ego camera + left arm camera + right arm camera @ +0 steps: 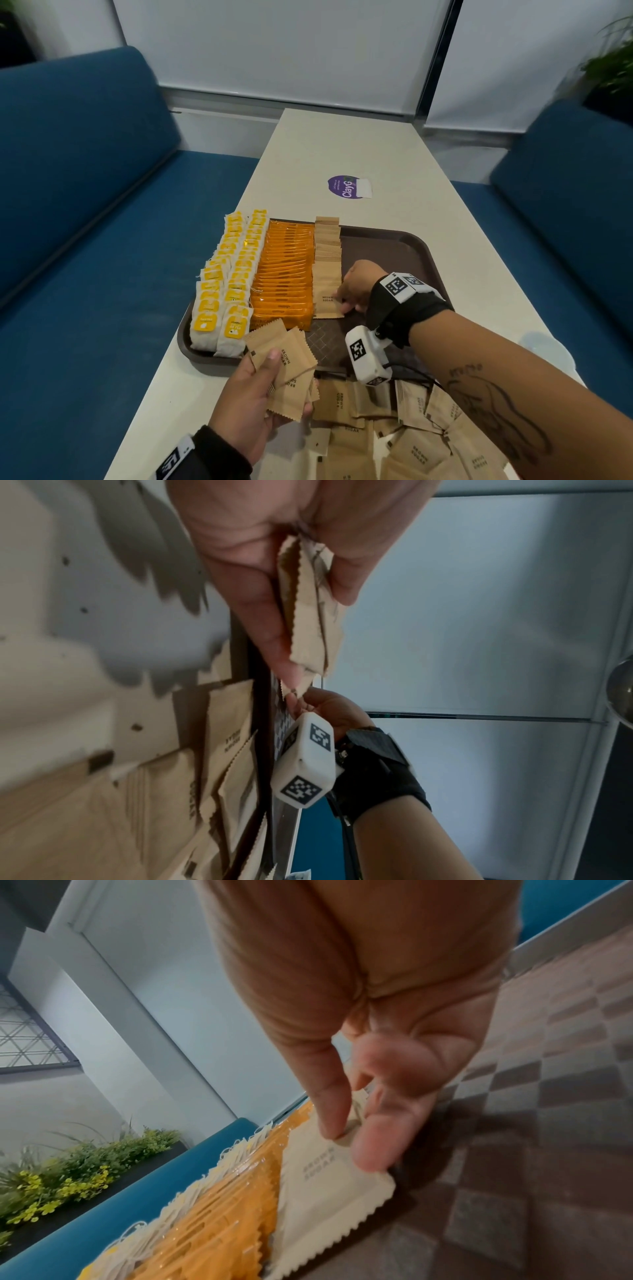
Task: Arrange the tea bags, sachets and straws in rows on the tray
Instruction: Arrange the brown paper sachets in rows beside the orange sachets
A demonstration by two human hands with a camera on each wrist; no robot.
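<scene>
A brown tray [404, 246] holds two rows of yellow-tagged tea bags [226, 284], a row of orange sachets [284, 274] and a row of brown sugar sachets [328, 260]. My right hand [346, 301] pinches the right edge of the nearest brown sugar sachet [329, 1185] in that row, thumb on top, fingers beside it. My left hand [260, 387] grips a small fan of brown sugar sachets [284, 356] above the tray's near edge; the same sachets [308, 610] show edge-on between thumb and fingers in the left wrist view. No straws are in view.
A loose heap of brown sugar sachets [394, 431] covers the white table [342, 150] near me. A purple round sticker [346, 186] lies beyond the tray. Blue benches [85, 205] flank the table. The tray's right half [387, 253] is bare.
</scene>
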